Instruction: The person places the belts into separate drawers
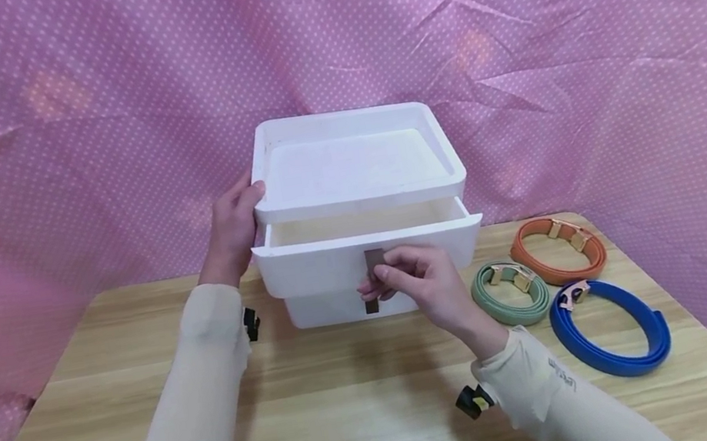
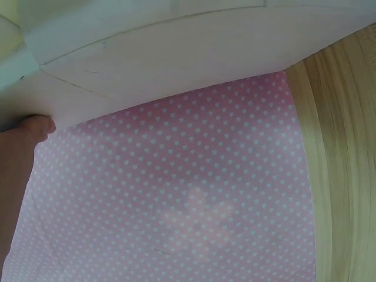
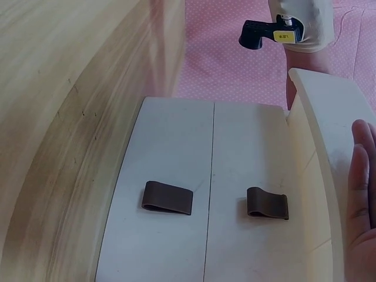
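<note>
A white two-drawer storage box [image 1: 344,122] stands at the far side of the wooden table, its upper drawer [image 1: 312,268] pulled partly out. My left hand [image 1: 233,221] holds the box's left side, thumb over the top rim. In the left wrist view, fingertips [image 2: 40,126] show against the white side wall. My right hand [image 1: 430,282] is before the upper drawer, fingers loosely bent, overlapping the brown pull tab [image 1: 374,258] in the head view. The right wrist view shows the upper tab [image 3: 268,204] and lower tab [image 3: 167,198] with no fingers round them.
Right of the box lie three coiled belts: green [image 1: 490,307], orange [image 1: 548,272] and blue [image 1: 601,358], with metal buckles. Pink dotted cloth [image 1: 320,23] hangs behind the table [image 1: 332,427] and at its sides.
</note>
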The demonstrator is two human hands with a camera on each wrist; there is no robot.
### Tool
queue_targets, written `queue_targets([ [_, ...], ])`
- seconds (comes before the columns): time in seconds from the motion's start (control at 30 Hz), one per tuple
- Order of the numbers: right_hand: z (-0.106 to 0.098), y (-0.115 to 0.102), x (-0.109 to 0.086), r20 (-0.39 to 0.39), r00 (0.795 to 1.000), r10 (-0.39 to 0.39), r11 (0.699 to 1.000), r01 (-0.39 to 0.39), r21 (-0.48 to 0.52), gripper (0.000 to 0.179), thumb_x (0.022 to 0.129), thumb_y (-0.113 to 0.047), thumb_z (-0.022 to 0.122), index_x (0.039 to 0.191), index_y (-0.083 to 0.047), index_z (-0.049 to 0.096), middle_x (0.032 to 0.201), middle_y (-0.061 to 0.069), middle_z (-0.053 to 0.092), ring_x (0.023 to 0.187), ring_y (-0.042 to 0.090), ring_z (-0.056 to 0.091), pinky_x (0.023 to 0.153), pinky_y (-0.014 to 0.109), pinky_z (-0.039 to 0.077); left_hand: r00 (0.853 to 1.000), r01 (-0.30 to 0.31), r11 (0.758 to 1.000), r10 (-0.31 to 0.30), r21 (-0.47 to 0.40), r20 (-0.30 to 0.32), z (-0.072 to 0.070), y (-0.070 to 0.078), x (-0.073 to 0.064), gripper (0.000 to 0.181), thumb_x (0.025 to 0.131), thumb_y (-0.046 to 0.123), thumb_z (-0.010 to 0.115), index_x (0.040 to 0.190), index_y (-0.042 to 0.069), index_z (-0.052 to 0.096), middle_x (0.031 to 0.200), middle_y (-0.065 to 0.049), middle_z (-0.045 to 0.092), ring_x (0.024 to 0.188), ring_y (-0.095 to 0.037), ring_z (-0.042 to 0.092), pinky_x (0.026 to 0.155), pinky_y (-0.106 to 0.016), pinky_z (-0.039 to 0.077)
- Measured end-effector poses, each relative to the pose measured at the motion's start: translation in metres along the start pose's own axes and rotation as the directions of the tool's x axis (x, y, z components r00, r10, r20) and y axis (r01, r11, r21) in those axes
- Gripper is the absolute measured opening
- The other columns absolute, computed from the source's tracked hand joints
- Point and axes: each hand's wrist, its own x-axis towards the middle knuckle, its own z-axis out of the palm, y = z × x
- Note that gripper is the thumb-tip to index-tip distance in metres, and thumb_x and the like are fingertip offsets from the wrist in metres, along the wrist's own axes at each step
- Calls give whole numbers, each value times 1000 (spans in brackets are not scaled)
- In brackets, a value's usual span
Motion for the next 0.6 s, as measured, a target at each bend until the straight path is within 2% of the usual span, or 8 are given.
queue_targets([
  [0.4, 1, -1, -1, 4, 1000, 9, 1000, -9, 7, 15, 97, -2, 56, 93, 10, 65, 90, 20, 72, 82, 34, 71, 72, 53, 58, 1000, -4, 1000, 4, -12, 2, -1, 0, 0, 53, 101, 30, 48, 150, 12, 39, 154, -4, 38, 138, -24, 39, 111, -37, 36],
  [0.6, 1, -1, -2, 5, 1000, 7, 1000, -7, 14, 16, 98, -2, 56, 94, 10, 65, 90, 21, 72, 82, 34, 71, 72, 51, 59, 1000, -18, 1000, 18, -10, 4, 0, -1, 0, 53, 102, 28, 48, 150, 11, 38, 155, -4, 36, 140, -22, 35, 112, -35, 33],
])
